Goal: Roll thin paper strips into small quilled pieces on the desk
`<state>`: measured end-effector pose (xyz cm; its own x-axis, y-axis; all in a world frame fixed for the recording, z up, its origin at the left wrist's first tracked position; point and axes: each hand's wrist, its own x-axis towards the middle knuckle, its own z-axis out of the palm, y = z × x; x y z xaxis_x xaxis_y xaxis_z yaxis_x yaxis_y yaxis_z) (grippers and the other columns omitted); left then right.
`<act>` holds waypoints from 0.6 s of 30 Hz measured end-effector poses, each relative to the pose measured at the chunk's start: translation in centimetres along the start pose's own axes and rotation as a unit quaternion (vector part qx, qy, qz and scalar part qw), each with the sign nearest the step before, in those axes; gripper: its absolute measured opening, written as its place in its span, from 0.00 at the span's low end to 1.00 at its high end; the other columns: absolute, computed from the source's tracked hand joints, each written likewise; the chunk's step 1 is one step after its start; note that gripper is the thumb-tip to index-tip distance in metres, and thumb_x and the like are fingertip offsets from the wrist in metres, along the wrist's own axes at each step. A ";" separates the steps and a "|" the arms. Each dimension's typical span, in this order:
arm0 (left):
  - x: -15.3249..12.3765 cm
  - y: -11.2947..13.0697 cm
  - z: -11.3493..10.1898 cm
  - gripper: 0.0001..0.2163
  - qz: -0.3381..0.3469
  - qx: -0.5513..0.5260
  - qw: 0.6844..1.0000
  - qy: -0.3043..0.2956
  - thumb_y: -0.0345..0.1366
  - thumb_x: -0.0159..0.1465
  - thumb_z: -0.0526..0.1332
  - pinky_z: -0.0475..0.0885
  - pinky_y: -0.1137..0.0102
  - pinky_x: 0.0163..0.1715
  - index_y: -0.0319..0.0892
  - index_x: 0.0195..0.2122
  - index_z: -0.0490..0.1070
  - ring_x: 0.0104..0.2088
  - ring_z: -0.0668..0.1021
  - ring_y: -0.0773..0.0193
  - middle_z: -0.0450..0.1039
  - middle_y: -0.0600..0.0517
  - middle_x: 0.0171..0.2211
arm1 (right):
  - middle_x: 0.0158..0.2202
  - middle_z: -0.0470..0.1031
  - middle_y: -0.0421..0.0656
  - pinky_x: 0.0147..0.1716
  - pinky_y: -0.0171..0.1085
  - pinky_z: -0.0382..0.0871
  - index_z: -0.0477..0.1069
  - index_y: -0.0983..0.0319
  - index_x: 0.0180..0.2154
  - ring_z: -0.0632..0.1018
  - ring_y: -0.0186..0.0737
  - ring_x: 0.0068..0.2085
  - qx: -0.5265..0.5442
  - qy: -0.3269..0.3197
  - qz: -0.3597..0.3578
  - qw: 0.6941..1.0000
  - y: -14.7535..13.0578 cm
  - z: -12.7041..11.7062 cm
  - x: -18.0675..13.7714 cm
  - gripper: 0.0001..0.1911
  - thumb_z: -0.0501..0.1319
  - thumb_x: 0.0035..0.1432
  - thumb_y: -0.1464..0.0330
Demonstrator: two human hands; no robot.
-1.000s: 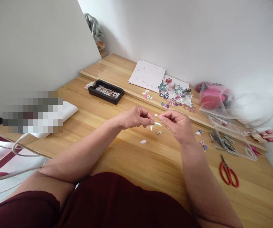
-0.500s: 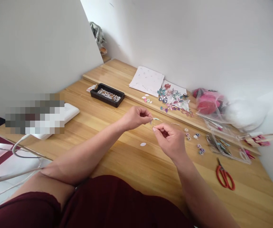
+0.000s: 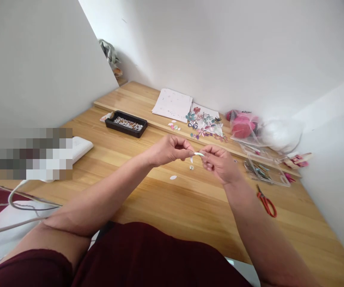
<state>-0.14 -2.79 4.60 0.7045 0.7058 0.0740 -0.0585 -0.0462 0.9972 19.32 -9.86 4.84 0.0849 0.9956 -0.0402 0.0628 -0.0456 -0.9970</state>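
Note:
My left hand (image 3: 176, 150) pinches one end of a small pale green and white petal-shaped piece (image 3: 199, 154) between thumb and fingertips. On the other side, my right hand (image 3: 218, 162) grips the opposite end, its fingers curled close to the left fingertips. Beneath the pinch there is a white petal-like sliver (image 3: 191, 159), and under that a small round spool-like piece (image 3: 191, 168); whether these hang or lie on the table I cannot tell. A white oval petal (image 3: 173, 177) lies on the wooden table (image 3: 160, 207) nearer my body.
A black tray (image 3: 126, 124) of beads stands left of my hands. Along the back ledge are white paper sheets (image 3: 172, 104), colourful flower pieces (image 3: 206, 124) and plastic bags (image 3: 245, 124). To the right are a clear box (image 3: 269, 171) and red-handled pliers (image 3: 267, 204).
My right hand has risen to the left hand and now meets it at the green and white piece. The view has shifted, so the table items appear further left.

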 end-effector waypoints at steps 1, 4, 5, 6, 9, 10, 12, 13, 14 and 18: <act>0.0 0.2 0.1 0.07 -0.001 -0.001 1.000 0.013 0.37 0.56 0.69 0.60 0.77 0.22 0.38 0.29 0.76 0.21 0.66 0.74 0.69 0.56 0.21 | 0.17 0.64 0.34 0.18 0.31 0.49 0.74 0.61 0.26 0.59 0.26 0.17 0.020 0.004 0.015 1.000 0.4 0.3 -0.4 0.15 0.74 0.43 0.59; 0.3 0.2 0.6 0.08 0.010 -0.006 0.999 0.052 0.38 0.56 0.68 0.60 0.77 0.23 0.38 0.28 0.76 0.22 0.66 0.74 0.70 0.55 0.22 | 0.19 0.66 0.35 0.17 0.31 0.51 0.73 0.61 0.25 0.61 0.27 0.18 -0.001 0.027 0.004 1.000 1.0 1.2 -1.9 0.15 0.73 0.47 0.59; 0.4 0.2 0.7 0.08 0.015 -0.009 0.998 0.063 0.38 0.56 0.69 0.61 0.77 0.24 0.38 0.28 0.75 0.23 0.67 0.74 0.71 0.55 0.23 | 0.20 0.67 0.36 0.18 0.32 0.52 0.73 0.61 0.26 0.62 0.27 0.18 -0.031 0.036 -0.017 0.999 1.0 1.4 -2.4 0.14 0.72 0.49 0.59; 0.6 0.1 0.9 0.08 0.019 -0.011 0.997 0.073 0.38 0.56 0.69 0.61 0.77 0.24 0.38 0.28 0.75 0.23 0.67 0.74 0.71 0.55 0.23 | 0.21 0.68 0.37 0.18 0.32 0.54 0.74 0.61 0.26 0.63 0.28 0.19 -0.070 0.046 -0.046 0.995 0.9 1.5 -2.9 0.13 0.70 0.52 0.59; 1.0 0.2 1.2 0.08 0.026 0.005 0.996 0.082 0.38 0.56 0.68 0.60 0.76 0.24 0.38 0.27 0.74 0.23 0.67 0.74 0.70 0.56 0.22 | 0.21 0.68 0.37 0.22 0.33 0.56 0.76 0.61 0.29 0.64 0.30 0.22 -0.199 0.080 -0.144 0.966 -0.3 1.6 -4.1 0.10 0.66 0.58 0.62; 1.2 0.4 1.2 0.08 0.028 0.018 0.996 0.078 0.37 0.56 0.68 0.60 0.76 0.24 0.38 0.27 0.74 0.23 0.67 0.74 0.70 0.56 0.22 | 0.21 0.68 0.37 0.22 0.33 0.56 0.76 0.61 0.30 0.64 0.30 0.22 -0.233 0.090 -0.170 0.953 -0.9 1.5 -4.3 0.09 0.65 0.59 0.63; 1.4 0.9 1.2 0.07 0.035 0.049 0.997 0.051 0.36 0.56 0.67 0.60 0.76 0.24 0.37 0.27 0.75 0.23 0.67 0.74 0.70 0.55 0.22 | 0.22 0.68 0.38 0.22 0.33 0.55 0.77 0.61 0.31 0.64 0.30 0.23 -0.282 0.095 -0.206 0.932 -2.5 1.1 -4.4 0.07 0.64 0.60 0.66; 1.5 1.3 1.2 0.06 0.039 0.063 0.997 0.030 0.35 0.56 0.67 0.60 0.76 0.25 0.37 0.27 0.75 0.23 0.67 0.74 0.71 0.55 0.23 | 0.22 0.69 0.38 0.22 0.33 0.55 0.77 0.61 0.30 0.63 0.30 0.22 -0.298 0.091 -0.217 0.925 -3.3 0.7 -4.2 0.07 0.64 0.60 0.67; 1.6 1.6 1.1 0.05 0.043 0.074 0.996 0.007 0.34 0.55 0.67 0.60 0.76 0.25 0.37 0.27 0.75 0.24 0.67 0.73 0.71 0.55 0.23 | 0.22 0.69 0.38 0.22 0.33 0.55 0.77 0.61 0.30 0.63 0.30 0.23 -0.307 0.082 -0.225 0.921 -4.1 0.3 -3.8 0.06 0.65 0.59 0.67; 2.3 2.7 0.8 0.06 0.058 0.069 0.994 -0.067 0.35 0.56 0.68 0.62 0.76 0.26 0.38 0.29 0.77 0.24 0.68 0.73 0.71 0.55 0.23 | 0.21 0.69 0.38 0.21 0.33 0.53 0.77 0.62 0.28 0.62 0.29 0.22 -0.241 0.054 -0.192 0.950 -5.7 -1.5 -1.4 0.08 0.68 0.55 0.64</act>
<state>1.83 -1.85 7.45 0.7875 0.5894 0.1800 -0.0545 -0.2242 0.9730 20.34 -11.13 10.67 0.0629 0.9337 0.3524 0.5562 0.2604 -0.7892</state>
